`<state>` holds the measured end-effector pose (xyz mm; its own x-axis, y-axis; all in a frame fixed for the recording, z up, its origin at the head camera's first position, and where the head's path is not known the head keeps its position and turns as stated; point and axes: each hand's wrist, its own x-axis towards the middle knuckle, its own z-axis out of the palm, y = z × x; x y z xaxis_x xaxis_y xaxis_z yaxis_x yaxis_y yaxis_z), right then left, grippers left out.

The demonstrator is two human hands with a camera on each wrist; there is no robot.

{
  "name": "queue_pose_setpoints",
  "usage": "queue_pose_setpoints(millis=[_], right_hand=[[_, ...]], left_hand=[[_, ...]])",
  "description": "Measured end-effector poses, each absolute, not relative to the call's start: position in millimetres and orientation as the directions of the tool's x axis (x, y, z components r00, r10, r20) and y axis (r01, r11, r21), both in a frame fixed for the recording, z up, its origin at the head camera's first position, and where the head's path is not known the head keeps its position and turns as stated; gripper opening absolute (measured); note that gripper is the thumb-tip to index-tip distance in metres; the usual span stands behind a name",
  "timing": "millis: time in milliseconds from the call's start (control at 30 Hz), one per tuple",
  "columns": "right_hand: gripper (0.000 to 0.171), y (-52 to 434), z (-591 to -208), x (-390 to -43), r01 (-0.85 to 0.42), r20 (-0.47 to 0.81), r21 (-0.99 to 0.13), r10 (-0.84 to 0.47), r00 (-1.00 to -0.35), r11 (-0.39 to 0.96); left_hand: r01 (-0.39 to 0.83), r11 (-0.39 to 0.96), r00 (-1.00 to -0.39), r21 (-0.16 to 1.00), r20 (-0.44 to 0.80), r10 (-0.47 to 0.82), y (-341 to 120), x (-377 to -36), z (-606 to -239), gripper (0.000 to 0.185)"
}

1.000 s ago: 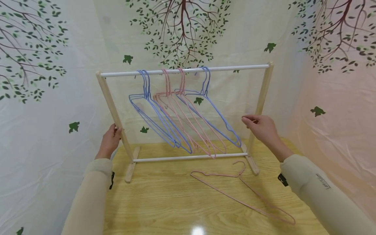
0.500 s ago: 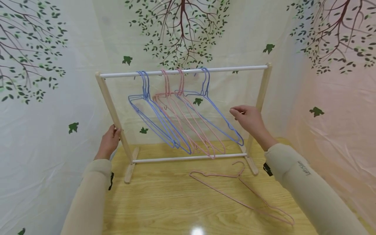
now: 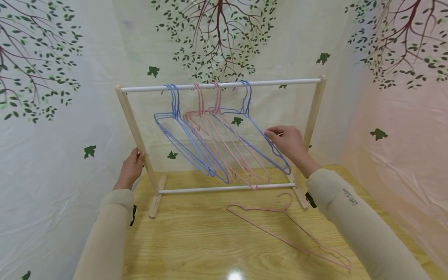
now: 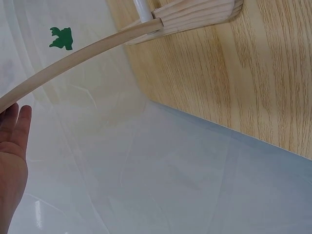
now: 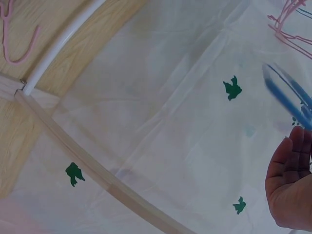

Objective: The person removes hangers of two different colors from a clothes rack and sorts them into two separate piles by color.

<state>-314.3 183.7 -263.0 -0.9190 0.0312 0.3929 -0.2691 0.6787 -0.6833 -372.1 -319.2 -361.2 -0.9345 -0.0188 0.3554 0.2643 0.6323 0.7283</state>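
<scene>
Left grip (image 4: 12, 165), a bare hand cut off by left edge, fingers against wooden post (image 4: 73, 59). Post runs diagonally up right, looks bowed, meets wooden foot (image 4: 200, 15) near top; white rod (image 4: 142, 9) reaches that joint. Foot on wood-grain counter (image 4: 219, 78), whose edge slants down right. Pale creased sheet (image 4: 161, 170) elsewhere, green leaf shape (image 4: 62, 39) on it above post.

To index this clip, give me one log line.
left grip: holding rack post | right grip: at blue hanger | pink hanger: on table
</scene>
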Motion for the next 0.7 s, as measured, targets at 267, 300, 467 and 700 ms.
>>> queue_pose_setpoints(millis=[267, 300, 467, 700], right_hand=[[0.035, 177, -265, -316, -0.286, 0.396, -0.678, 0.009, -0.918, 0.677], [0.034, 176, -266, -316, -0.287, 0.398, -0.673, 0.006, -0.917, 0.682], [0.030, 171, -267, -320, -0.280, 0.405, -0.643, 0.007, -0.914, 0.713], [0.029, 170, -267, -321, -0.273, 0.413, -0.627, 0.014, -0.911, 0.730]], left_hand=[[0.273, 0.638, -0.929, 0.720, 0.369, -0.018, -317, -371, -359, 0.045], [0.271, 0.640, -0.930, 0.719, 0.367, -0.019, -317, -370, -359, 0.044], [0.272, 0.637, -0.932, 0.721, 0.363, -0.013, -318, -370, -359, 0.045], [0.268, 0.639, -0.933, 0.721, 0.360, -0.015, -320, -372, -361, 0.047]])
